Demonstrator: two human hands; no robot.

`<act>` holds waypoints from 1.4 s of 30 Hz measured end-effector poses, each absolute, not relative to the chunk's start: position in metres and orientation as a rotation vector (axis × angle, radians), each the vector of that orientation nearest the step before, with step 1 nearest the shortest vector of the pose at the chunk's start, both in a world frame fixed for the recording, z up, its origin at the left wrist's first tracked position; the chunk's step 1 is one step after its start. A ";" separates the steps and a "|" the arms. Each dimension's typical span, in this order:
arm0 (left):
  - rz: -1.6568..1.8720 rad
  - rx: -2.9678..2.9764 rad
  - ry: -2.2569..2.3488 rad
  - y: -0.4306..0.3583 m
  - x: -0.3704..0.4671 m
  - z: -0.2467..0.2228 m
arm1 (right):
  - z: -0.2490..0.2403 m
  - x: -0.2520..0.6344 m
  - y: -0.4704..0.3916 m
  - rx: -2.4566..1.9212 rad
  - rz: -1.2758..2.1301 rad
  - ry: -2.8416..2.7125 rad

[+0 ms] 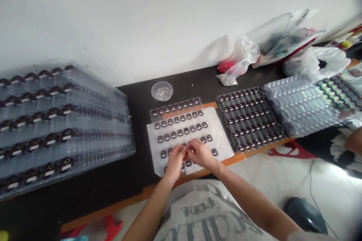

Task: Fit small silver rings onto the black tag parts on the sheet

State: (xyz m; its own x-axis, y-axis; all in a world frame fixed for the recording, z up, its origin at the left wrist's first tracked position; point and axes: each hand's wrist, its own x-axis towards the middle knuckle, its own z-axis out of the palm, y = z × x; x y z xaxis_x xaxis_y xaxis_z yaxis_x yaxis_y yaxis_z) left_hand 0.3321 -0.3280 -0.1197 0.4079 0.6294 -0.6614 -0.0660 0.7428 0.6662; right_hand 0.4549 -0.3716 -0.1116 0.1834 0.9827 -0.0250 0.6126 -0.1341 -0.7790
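Observation:
My left hand [175,161] and my right hand [201,154] meet over a white sheet [185,118], fingertips pinched close together. Whatever they pinch is too small and too covered to make out. Rows of small black parts [186,130], each with a round mark and a pale patch, lie on the sheet around my hands. Some in the nearer rows are hidden behind my fingers. Just beyond the sheet, one more row of these parts sits in a clear plastic tray [177,108]. A clear bowl [162,91] of tiny silvery pieces stands further back.
Left, a tall stack of clear trays [107,128] holds similar black parts. On the right lie a filled tray [251,118] and clear trays [299,105]. Plastic bags [240,58] rest against the wall. Another person's arm [355,145] shows at the right edge. Red stools [294,148] stand below.

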 end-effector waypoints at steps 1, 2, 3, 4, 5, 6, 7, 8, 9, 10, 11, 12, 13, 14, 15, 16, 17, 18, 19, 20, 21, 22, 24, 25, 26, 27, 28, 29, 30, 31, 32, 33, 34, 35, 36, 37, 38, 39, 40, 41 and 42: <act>0.445 0.600 1.067 -0.327 0.330 -0.119 | -0.111 0.457 -0.373 -1.801 0.755 -1.527; 0.420 0.583 1.062 -0.326 0.328 -0.119 | -0.111 0.458 -0.373 -1.781 0.760 -1.549; 0.394 0.562 1.057 -0.325 0.327 -0.118 | -0.111 0.459 -0.374 -1.761 0.764 -1.570; 0.369 0.542 1.052 -0.324 0.325 -0.117 | -0.111 0.460 -0.374 -1.743 0.767 -1.592; 0.346 0.528 1.049 -0.323 0.324 -0.116 | -0.111 0.460 -0.375 -1.726 0.768 -1.613; 0.327 0.518 1.046 -0.322 0.323 -0.115 | -0.111 0.461 -0.375 -1.714 0.768 -1.632; 0.317 0.512 1.045 -0.321 0.322 -0.114 | -0.111 0.461 -0.375 -1.703 0.769 -1.648; 0.314 0.508 1.043 -0.320 0.321 -0.114 | -0.110 0.461 -0.374 -1.697 0.771 -1.659; 0.317 0.502 1.040 -0.320 0.321 -0.114 | -0.110 0.460 -0.374 -1.693 0.774 -1.662; 0.322 0.493 1.034 -0.320 0.321 -0.114 | -0.110 0.460 -0.374 -1.691 0.779 -1.661; 0.328 0.480 1.027 -0.320 0.321 -0.114 | -0.109 0.460 -0.373 -1.688 0.788 -1.660; 0.332 0.465 1.019 -0.320 0.321 -0.114 | -0.109 0.460 -0.373 -1.684 0.796 -1.659; 0.333 0.449 1.010 -0.320 0.321 -0.115 | -0.108 0.460 -0.373 -1.680 0.804 -1.659; 0.333 0.433 1.001 -0.320 0.321 -0.115 | -0.107 0.461 -0.372 -1.676 0.812 -1.660; 0.332 0.418 0.993 -0.320 0.321 -0.115 | -0.107 0.461 -0.372 -1.672 0.820 -1.662; 0.331 0.404 0.988 -0.320 0.320 -0.115 | -0.106 0.461 -0.372 -1.668 0.825 -1.664; 0.328 0.390 0.984 -0.320 0.320 -0.115 | -0.105 0.462 -0.372 -1.666 0.829 -1.663; 0.325 0.378 0.980 -0.320 0.320 -0.115 | -0.105 0.462 -0.372 -1.664 0.833 -1.662; 0.319 0.367 0.975 -0.319 0.319 -0.115 | -0.105 0.462 -0.372 -1.661 0.837 -1.660; 0.312 0.360 0.969 -0.319 0.319 -0.115 | -0.105 0.462 -0.372 -1.656 0.841 -1.657; 0.304 0.356 0.962 -0.318 0.318 -0.115 | -0.105 0.463 -0.373 -1.649 0.844 -1.653; 0.297 0.357 0.956 -0.317 0.318 -0.115 | -0.105 0.463 -0.373 -1.639 0.848 -1.649; 0.280 0.377 0.957 -0.316 0.317 -0.114 | -0.106 0.463 -0.374 -1.620 0.851 -1.648; 0.269 0.395 0.966 -0.316 0.316 -0.114 | -0.106 0.464 -0.374 -1.614 0.852 -1.651; 0.260 0.415 0.979 -0.316 0.315 -0.113 | -0.106 0.464 -0.374 -1.611 0.853 -1.656; 0.251 0.437 0.992 -0.315 0.315 -0.113 | -0.106 0.464 -0.375 -1.611 0.856 -1.661; 0.245 0.459 1.006 -0.315 0.314 -0.113 | -0.105 0.465 -0.375 -1.609 0.863 -1.664; 0.241 0.480 1.018 -0.315 0.314 -0.112 | -0.105 0.465 -0.375 -1.608 0.874 -1.662; 0.240 0.499 1.025 -0.315 0.313 -0.112 | -0.104 0.466 -0.375 -1.607 0.888 -1.656; 0.240 0.515 1.027 -0.315 0.313 -0.112 | -0.103 0.467 -0.374 -1.605 0.904 -1.649; 0.240 0.527 1.026 -0.315 0.313 -0.112 | -0.103 0.467 -0.374 -1.602 0.920 -1.643; 0.238 0.535 1.024 -0.315 0.313 -0.112 | -0.102 0.468 -0.374 -1.598 0.936 -1.638; 0.237 0.537 1.021 -0.315 0.313 -0.112 | -0.102 0.468 -0.374 -1.595 0.949 -1.634; 0.240 0.533 1.020 -0.316 0.313 -0.113 | -0.102 0.468 -0.373 -1.595 0.957 -1.628; 0.248 0.522 1.025 -0.316 0.314 -0.113 | -0.102 0.467 -0.373 -1.598 0.960 -1.622; 0.263 0.505 1.030 -0.317 0.315 -0.113 | -0.102 0.467 -0.373 -1.609 0.956 -1.610; 0.283 0.485 1.036 -0.318 0.316 -0.113 | -0.102 0.466 -0.373 -1.625 0.946 -1.595; 0.306 0.462 1.039 -0.319 0.318 -0.114 | -0.102 0.465 -0.373 -1.643 0.933 -1.578; 0.329 0.440 1.039 -0.320 0.319 -0.114 | -0.102 0.464 -0.373 -1.661 0.920 -1.562; 0.348 0.420 1.037 -0.321 0.320 -0.114 | -0.102 0.463 -0.373 -1.675 0.909 -1.549; 0.361 0.404 1.033 -0.321 0.320 -0.114 | -0.102 0.462 -0.373 -1.683 0.903 -1.541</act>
